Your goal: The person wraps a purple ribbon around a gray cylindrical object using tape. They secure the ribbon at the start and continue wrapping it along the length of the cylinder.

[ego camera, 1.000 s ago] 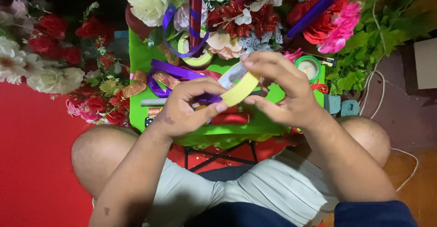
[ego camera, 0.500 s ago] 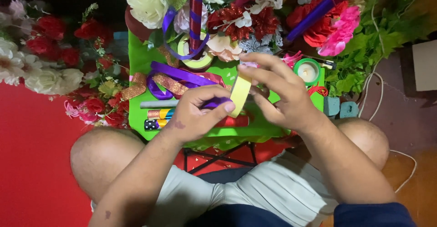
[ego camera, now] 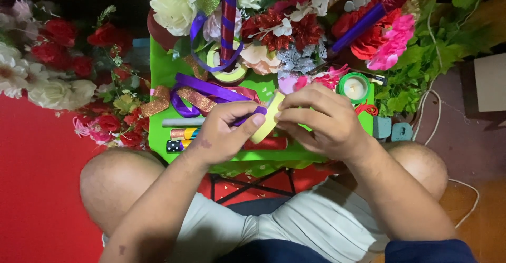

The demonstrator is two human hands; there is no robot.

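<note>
Here the pale yellow tape roll (ego camera: 266, 120) stands on edge, pinched btwn both hands just above the green tray (ego camera: 163, 73), purple ribbon (ego camera: 211, 89) under it. Left hand (ego camera: 224, 134) clamps roll w/ thumb & fingers; right hand (ego camera: 321, 123) closes on its upper rim, equally near. Artificial flowers (ego camera: 174, 4) crowd tray's far side, red floor (ego camera: 37, 189) to left.

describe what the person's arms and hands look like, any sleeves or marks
Both forearms are bare, with no sleeves, gloves, rings or watch in view. The left hand has a small dark mark on its back, and another small dark mark sits low on the left forearm. The right hand shows no marks.
</note>
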